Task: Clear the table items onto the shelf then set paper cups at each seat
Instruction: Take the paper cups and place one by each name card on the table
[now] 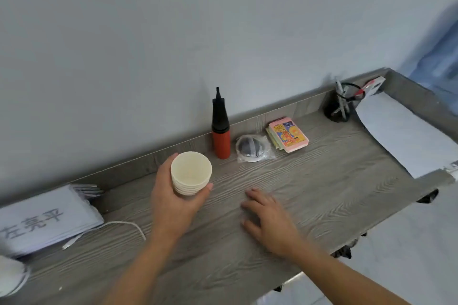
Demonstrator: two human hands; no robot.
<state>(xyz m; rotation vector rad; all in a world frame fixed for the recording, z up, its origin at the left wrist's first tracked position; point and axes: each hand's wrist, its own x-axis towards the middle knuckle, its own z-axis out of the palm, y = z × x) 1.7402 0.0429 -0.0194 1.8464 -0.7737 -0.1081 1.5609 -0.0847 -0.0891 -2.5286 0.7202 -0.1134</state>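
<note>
A stack of white paper cups (191,173), seen from above, is held by my left hand (173,203), whose fingers and thumb curl around its sides. The stack is at the back of the grey wooden shelf (309,195), near the wall. My right hand (269,218) lies over the shelf top to the right of the cups, fingers loosely bent, holding nothing.
A red and black hand pump (220,131) stands right of the cups. Beyond it are a wrapped round item (253,148), a pink notepad (288,135), a black pen holder (341,104) and white paper (406,136). Folded paper signs (47,218), a white cable (109,228) and a white round object (11,277) lie left.
</note>
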